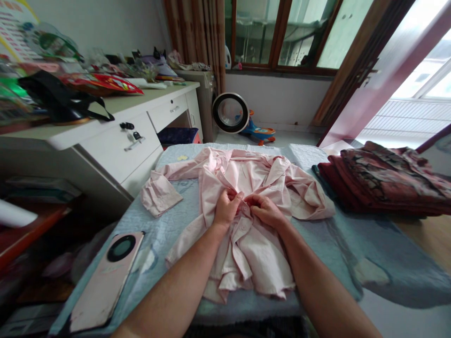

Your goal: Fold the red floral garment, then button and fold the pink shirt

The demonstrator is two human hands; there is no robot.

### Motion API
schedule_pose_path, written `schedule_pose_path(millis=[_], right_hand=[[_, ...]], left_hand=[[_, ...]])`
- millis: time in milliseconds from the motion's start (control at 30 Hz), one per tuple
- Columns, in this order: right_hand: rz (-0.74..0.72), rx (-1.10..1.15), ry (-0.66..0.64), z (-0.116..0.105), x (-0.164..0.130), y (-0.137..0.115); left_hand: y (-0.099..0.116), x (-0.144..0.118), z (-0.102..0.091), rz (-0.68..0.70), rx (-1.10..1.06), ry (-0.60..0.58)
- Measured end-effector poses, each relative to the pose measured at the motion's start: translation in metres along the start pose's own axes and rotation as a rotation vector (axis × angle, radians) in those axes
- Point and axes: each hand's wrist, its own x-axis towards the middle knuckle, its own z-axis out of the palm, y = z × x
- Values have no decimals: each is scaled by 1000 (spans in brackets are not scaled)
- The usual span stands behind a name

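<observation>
A pale pink button-up shirt [260,256] lies spread on a light blue cloth [158,244], its collar end away from me and its sleeves out to both sides. My left hand [227,206] pinches the front placket near the middle of the shirt. Close beside it, my right hand [264,209] grips the same front edge between thumb and fingers. Below the hands, the lower fronts lie overlapped and wrinkled, with buttons showing on the placket. The fingertips partly hide the spot being held.
At left on the cloth lies a pink phone case [109,281] with a round black camera ring. Folded dark red textiles [380,183] are stacked at right. A cluttered white desk [116,150] borders the left side. Behind stands a washing machine with its round door [245,112] open.
</observation>
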Motion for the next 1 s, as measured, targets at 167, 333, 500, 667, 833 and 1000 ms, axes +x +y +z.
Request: schedule_pose_path(millis=[167,333,500,667,833,1000], right_hand=[[-11,-174,202,3,1,2],[-120,-375,469,2,2,9],[-128,-555,438,2,3,5],[13,-717,415,7,4,2],[140,-757,322,8,6,10],[70,-666,356,6,8,16]], left_hand=[[-5,3,1,113,138,64],[-4,-1,2,276,266,110],[-2,-6,6,395,398,137],[-7,-7,9,481,501,165],[-9,-6,11,540,624,83],[-7,-7,13,564,670,14]])
